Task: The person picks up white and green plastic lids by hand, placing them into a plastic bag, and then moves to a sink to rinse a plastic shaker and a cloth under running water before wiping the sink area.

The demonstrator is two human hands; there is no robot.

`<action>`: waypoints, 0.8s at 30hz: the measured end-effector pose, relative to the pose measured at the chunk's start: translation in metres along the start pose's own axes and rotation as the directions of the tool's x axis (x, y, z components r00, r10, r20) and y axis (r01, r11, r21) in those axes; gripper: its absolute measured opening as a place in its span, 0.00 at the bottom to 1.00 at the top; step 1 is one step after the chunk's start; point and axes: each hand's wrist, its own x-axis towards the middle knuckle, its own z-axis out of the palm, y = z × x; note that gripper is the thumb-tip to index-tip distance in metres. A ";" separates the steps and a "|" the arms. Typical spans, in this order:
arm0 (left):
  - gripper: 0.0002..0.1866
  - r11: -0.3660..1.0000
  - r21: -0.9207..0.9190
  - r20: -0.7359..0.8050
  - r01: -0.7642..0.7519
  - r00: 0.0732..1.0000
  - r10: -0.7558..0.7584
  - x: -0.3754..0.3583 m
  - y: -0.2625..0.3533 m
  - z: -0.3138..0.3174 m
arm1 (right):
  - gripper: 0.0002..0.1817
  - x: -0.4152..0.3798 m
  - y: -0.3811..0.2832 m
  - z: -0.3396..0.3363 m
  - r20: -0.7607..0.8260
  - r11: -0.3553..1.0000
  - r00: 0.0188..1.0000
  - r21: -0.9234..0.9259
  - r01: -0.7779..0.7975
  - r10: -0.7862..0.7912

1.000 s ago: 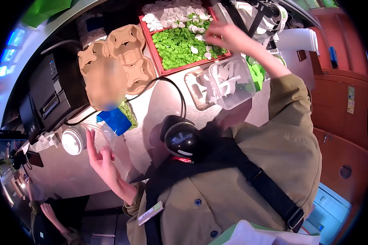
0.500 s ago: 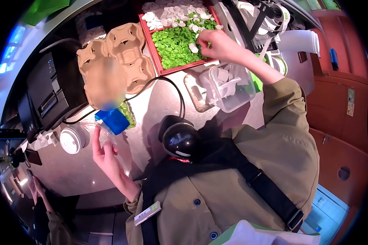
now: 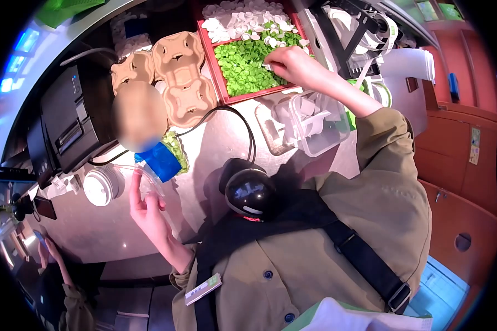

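right hand [image 3: 290, 65]: fingers pinched in the far red tray [image 3: 225, 88], on the green and white lids [image 3: 243, 60] | left hand [image 3: 146, 207]: loosely holds a clear bag [image 3: 143, 179] near the cup [image 3: 100, 186] on the table [image 3: 215, 138] | bag looks empty, filling not done

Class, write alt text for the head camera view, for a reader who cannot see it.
A person's right hand reaches into a red tray of small green and white discs, while the left hand holds a clear plastic bag above a grey counter. Nearby sit cardboard cup carriers, a clear tub and a lidded cup.
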 end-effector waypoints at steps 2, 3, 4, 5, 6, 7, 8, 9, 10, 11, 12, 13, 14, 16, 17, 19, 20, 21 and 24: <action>0.27 1.000 -0.017 0.028 -0.001 1.000 0.001 0.000 -0.002 -0.001 | 0.09 0.005 -0.003 -0.011 -0.053 0.997 0.995 0.026 -0.079 0.080; 0.27 0.999 -0.035 0.019 0.001 1.000 -0.001 0.000 -0.002 0.000 | 0.09 0.013 -0.005 -0.021 -0.086 0.988 0.985 0.065 -0.141 0.147; 0.27 0.999 -0.051 0.010 0.005 1.000 -0.004 -0.001 -0.001 0.002 | 0.10 0.018 -0.006 -0.027 -0.116 0.974 0.970 0.106 -0.202 0.214; 0.27 0.998 -0.063 0.003 0.008 1.000 -0.008 -0.002 0.000 0.003 | 0.10 0.029 0.007 -0.031 -0.201 0.974 0.957 0.130 -0.186 0.210; 0.27 0.998 -0.065 -0.009 0.013 1.000 -0.013 -0.002 0.001 0.004 | 0.11 0.043 0.025 -0.036 -0.287 0.973 0.935 0.154 -0.169 0.208; 0.27 0.998 -0.064 -0.020 0.017 1.000 -0.018 -0.002 0.001 0.005 | 0.11 0.054 0.038 -0.042 -0.324 0.979 0.924 0.066 -0.191 0.202; 0.27 0.998 -0.064 -0.032 0.019 0.999 -0.021 -0.002 0.002 0.005 | 0.11 0.061 0.047 -0.046 -0.311 0.993 0.943 0.018 -0.118 0.118; 0.27 0.998 -0.053 -0.004 0.015 1.000 -0.016 -0.001 0.001 0.003 | 0.10 0.059 0.047 -0.045 -0.309 0.984 0.937 -0.022 -0.176 0.161; 0.28 0.999 -0.045 0.020 0.010 1.000 -0.009 -0.001 0.000 -0.001 | 0.10 0.058 0.046 -0.042 -0.308 0.971 0.930 -0.063 -0.229 0.199; 0.28 0.999 -0.039 0.040 0.007 0.999 -0.006 -0.002 -0.002 -0.002 | 0.10 0.055 0.042 -0.038 -0.209 0.964 0.948 -0.065 -0.259 0.240; 0.28 0.999 -0.040 0.043 0.021 0.999 -0.019 -0.002 -0.001 -0.001 | 0.10 0.048 0.031 -0.034 -0.104 0.955 0.954 -0.070 -0.289 0.281; 0.28 0.999 -0.040 0.046 0.035 0.998 -0.033 -0.003 0.000 0.001 | 0.12 0.046 0.020 -0.031 0.024 0.917 0.926 -0.155 -0.368 0.376; 0.28 0.998 -0.037 0.052 0.048 0.998 -0.046 -0.004 0.002 0.004 | 0.12 0.042 0.016 -0.022 0.024 0.900 0.914 -0.189 -0.393 0.404; 0.28 0.998 -0.039 0.070 0.042 0.997 -0.040 -0.004 0.004 0.007 | 0.12 0.037 0.026 -0.003 -0.095 0.934 0.951 -0.181 -0.309 0.296; 0.28 0.998 -0.040 0.075 0.038 0.997 -0.035 -0.004 0.004 0.008 | 0.11 0.037 0.029 0.000 -0.118 0.944 0.956 -0.168 -0.284 0.267; 0.29 0.999 -0.040 0.085 0.032 0.996 -0.028 -0.004 0.005 0.009 | 0.11 0.037 0.031 0.001 -0.163 0.961 0.964 -0.146 -0.235 0.211; 0.29 0.999 -0.039 0.092 0.030 0.995 -0.026 -0.004 0.005 0.010 | 0.11 0.038 0.030 0.000 -0.119 0.955 0.963 -0.149 -0.258 0.242; 0.29 0.999 -0.032 0.091 0.026 0.996 -0.023 -0.004 0.005 0.011 | 0.10 0.040 0.026 -0.006 -0.074 0.947 0.959 -0.154 -0.281 0.273; 0.29 1.000 -0.012 0.090 0.027 0.996 -0.025 -0.006 0.005 0.011 | 0.10 0.043 0.026 -0.010 -0.014 0.924 0.938 -0.167 -0.345 0.347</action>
